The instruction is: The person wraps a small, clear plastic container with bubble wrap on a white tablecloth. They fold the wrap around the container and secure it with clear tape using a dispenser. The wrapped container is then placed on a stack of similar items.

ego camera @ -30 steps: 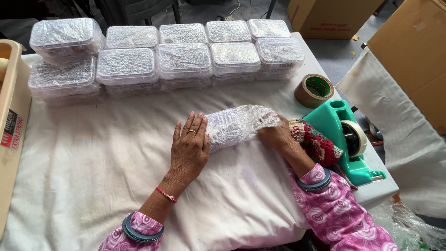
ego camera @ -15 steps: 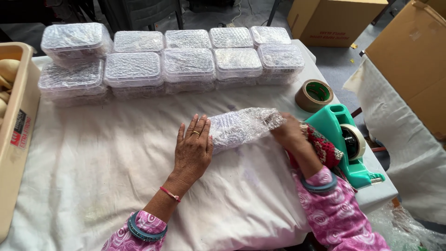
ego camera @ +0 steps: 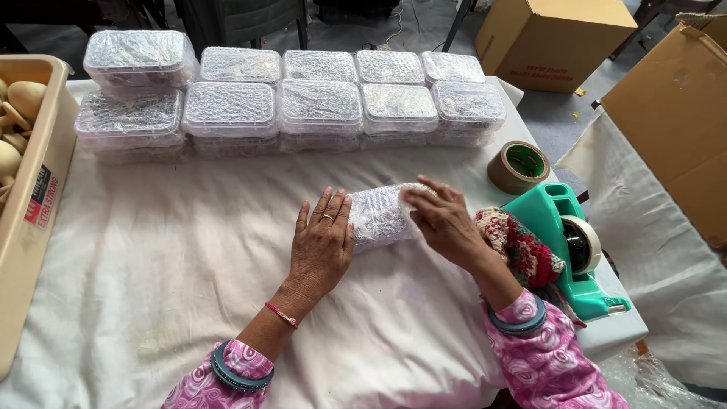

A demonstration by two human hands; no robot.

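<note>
The bundle (ego camera: 381, 214), a small thing rolled in bubble wrap, lies near the middle of the counter (ego camera: 151, 265), on the white cloth that covers it. The left hand (ego camera: 323, 242) lies flat, fingers spread and together at the tips, pressing against the bundle's left end; a ring shows on one finger. The right hand (ego camera: 443, 222) rests over the bundle's right end, fingers loosely apart and curled down on the wrap, touching it rather than clamped around it. Both wrists come out of pink patterned sleeves with blue bangles.

Just right of the right hand sits a knitted red and cream cloth (ego camera: 522, 246), and against that a teal tape dispenser (ego camera: 568, 242) with a roll of pale tape in it. A roll of brown tape (ego camera: 519, 167) lies flat on the counter behind the dispenser, apart from it.

Along the far edge of the counter stand clear plastic boxes (ego camera: 303, 98), each filled with bubble wrap, in two rows and stacked. At the left edge is a beige crate (ego camera: 30, 197) with pale rounded wooden pieces in it. Beyond the counter, on the floor to the right, stand cardboard boxes (ego camera: 553, 38).
</note>
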